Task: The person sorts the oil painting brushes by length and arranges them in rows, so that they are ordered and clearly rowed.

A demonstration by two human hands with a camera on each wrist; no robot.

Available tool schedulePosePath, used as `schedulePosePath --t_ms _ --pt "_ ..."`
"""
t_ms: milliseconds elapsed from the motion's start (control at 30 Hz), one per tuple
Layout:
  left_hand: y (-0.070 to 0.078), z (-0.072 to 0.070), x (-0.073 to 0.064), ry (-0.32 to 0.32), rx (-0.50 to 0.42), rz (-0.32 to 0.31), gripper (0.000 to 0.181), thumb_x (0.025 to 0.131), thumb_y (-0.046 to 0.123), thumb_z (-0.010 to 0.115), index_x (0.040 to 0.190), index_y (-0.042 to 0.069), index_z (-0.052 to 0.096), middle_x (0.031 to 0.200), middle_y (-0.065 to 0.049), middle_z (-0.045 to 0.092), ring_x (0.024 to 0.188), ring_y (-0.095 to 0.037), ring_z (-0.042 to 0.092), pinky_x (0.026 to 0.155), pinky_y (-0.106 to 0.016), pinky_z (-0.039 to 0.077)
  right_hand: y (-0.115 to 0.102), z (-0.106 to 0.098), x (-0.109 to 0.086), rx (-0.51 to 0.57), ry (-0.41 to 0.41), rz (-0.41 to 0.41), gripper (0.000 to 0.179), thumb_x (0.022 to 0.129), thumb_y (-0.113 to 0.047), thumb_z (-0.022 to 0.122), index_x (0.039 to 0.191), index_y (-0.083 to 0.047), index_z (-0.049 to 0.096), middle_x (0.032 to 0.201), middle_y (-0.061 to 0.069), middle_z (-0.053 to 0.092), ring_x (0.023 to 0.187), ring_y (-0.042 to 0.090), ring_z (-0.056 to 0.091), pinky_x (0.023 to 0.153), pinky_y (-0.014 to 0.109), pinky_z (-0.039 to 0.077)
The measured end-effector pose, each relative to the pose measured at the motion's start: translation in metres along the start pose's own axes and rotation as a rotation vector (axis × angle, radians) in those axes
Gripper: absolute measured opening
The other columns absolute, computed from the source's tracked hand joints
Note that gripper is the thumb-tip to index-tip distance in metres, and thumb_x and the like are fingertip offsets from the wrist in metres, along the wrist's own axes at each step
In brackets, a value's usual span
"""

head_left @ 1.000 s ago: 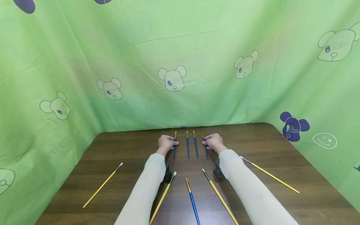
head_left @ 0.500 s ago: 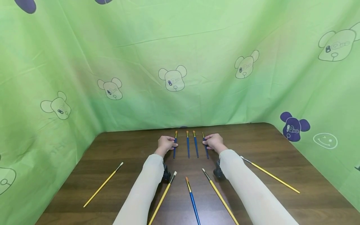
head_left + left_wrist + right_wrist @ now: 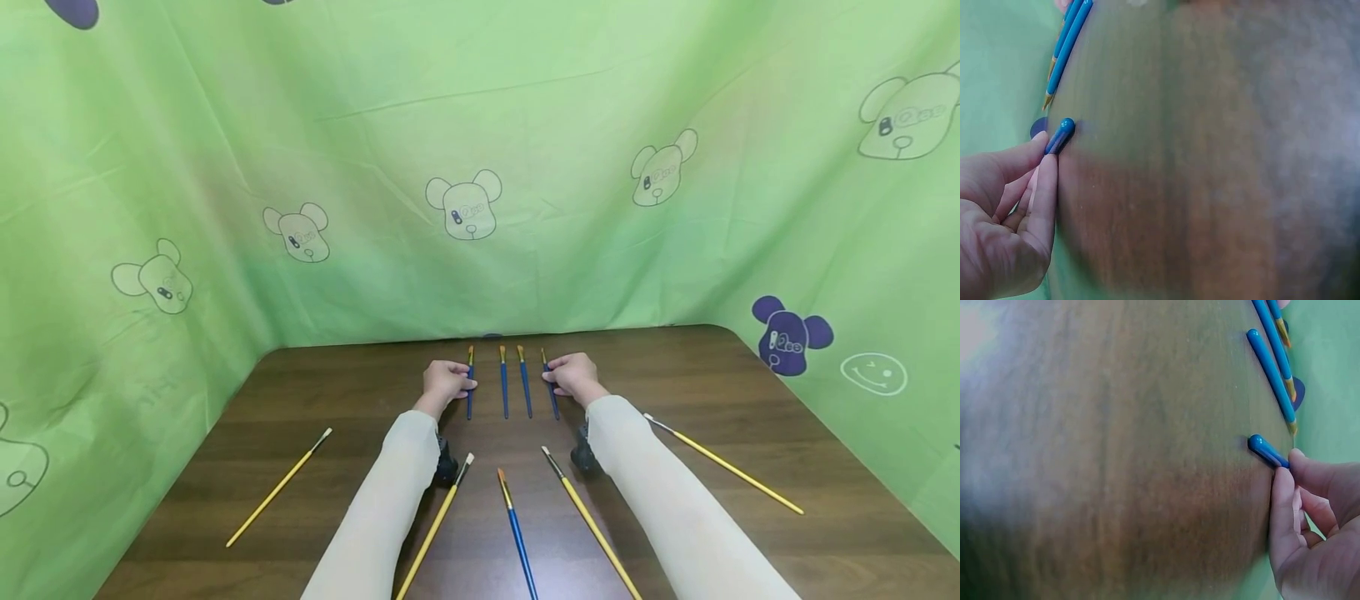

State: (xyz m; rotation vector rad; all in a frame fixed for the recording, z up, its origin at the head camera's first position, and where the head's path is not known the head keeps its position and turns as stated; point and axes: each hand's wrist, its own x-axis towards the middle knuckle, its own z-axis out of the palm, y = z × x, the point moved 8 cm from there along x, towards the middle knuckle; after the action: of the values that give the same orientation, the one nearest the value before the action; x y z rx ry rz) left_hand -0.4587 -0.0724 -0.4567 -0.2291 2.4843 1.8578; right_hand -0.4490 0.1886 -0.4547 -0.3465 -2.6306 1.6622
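Observation:
Near the far table edge, my left hand [image 3: 445, 385] pinches the handle of a blue paintbrush [image 3: 470, 407], the leftmost of a row of blue brushes. My right hand [image 3: 573, 377] pinches another blue paintbrush [image 3: 554, 406] at the row's right end. Both held brushes lie low at the tabletop with bristles pointing away. Between the hands, two more blue paintbrushes, one on the left [image 3: 505, 392] and one on the right [image 3: 526, 390], lie untouched. In the left wrist view, thumb and fingers meet around the handle [image 3: 1064, 132]; the right wrist view shows a similar pinch around the other handle [image 3: 1263, 449].
On the brown wooden table [image 3: 360, 517] nearer to me lie several yellow-handled brushes, among them a left one [image 3: 277, 490] and a right one [image 3: 735, 469]. A blue paintbrush [image 3: 517, 533] lies between my forearms. Green printed cloth [image 3: 375, 125] hangs around the table.
The left-held paintbrush has straightened very slightly, its handle end shifting right. The right hand keeps its place and grip. The head view has shifted a little.

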Motion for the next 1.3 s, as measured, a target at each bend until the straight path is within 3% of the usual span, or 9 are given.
schedulePosePath --t_ms 333,633,800,967,1133,1300 --pt "0.004 0.001 -0.003 0.001 0.007 0.053 0.033 0.075 -0.011 0.078 0.106 -0.005 0.071 0.101 -0.017 0.070 0.082 -0.025 0.070 0.059 -0.025 0.059 0.000 0.000 0.004 -0.009 -0.006 0.023 0.030 0.085 -0.004 0.074 0.113 0.006 0.068 0.117 0.025 0.062 0.066 0.011 0.060 0.056 0.021 0.057" --pt "0.001 0.004 0.000 -0.003 -0.011 0.041 0.033 0.074 -0.013 0.077 0.106 -0.006 0.071 0.099 -0.018 0.070 0.080 -0.023 0.070 0.060 -0.026 0.059 0.001 -0.003 0.004 -0.040 -0.013 0.017 0.027 0.084 -0.006 0.075 0.109 0.005 0.070 0.114 0.026 0.062 0.073 0.019 0.065 0.057 0.024 0.058" --pt "-0.001 0.001 -0.002 0.007 -0.008 0.037 0.031 0.074 -0.013 0.077 0.105 -0.006 0.071 0.098 -0.017 0.070 0.081 -0.025 0.070 0.059 -0.026 0.059 0.002 0.002 0.002 0.011 -0.042 0.005 0.034 0.088 -0.008 0.072 0.117 0.007 0.065 0.122 0.027 0.059 0.078 0.019 0.065 0.062 0.024 0.059" --pt "-0.001 -0.002 -0.005 0.001 0.001 0.043 0.032 0.075 -0.011 0.077 0.105 -0.006 0.071 0.099 -0.017 0.070 0.081 -0.024 0.070 0.060 -0.026 0.059 0.001 0.004 -0.002 0.069 -0.098 -0.033 0.037 0.091 -0.007 0.068 0.122 0.012 0.059 0.117 0.028 0.059 0.077 0.015 0.064 0.063 0.025 0.059" --pt "-0.002 -0.002 -0.002 -0.002 -0.003 0.041 0.032 0.074 -0.012 0.077 0.105 -0.006 0.071 0.099 -0.017 0.070 0.079 -0.023 0.070 0.059 -0.025 0.059 0.000 -0.001 -0.005 0.131 -0.141 -0.039 0.040 0.094 -0.006 0.064 0.125 0.015 0.053 0.116 0.029 0.062 0.097 0.029 0.065 0.068 0.028 0.059" --pt "-0.001 -0.001 -0.003 -0.003 -0.008 0.039 0.032 0.075 -0.012 0.077 0.106 -0.005 0.071 0.100 -0.017 0.070 0.080 -0.024 0.071 0.060 -0.026 0.059 -0.001 -0.009 -0.006 0.151 -0.168 -0.038 0.044 0.095 -0.007 0.063 0.130 0.015 0.049 0.125 0.031 0.056 0.118 0.040 0.054 0.074 0.030 0.059"
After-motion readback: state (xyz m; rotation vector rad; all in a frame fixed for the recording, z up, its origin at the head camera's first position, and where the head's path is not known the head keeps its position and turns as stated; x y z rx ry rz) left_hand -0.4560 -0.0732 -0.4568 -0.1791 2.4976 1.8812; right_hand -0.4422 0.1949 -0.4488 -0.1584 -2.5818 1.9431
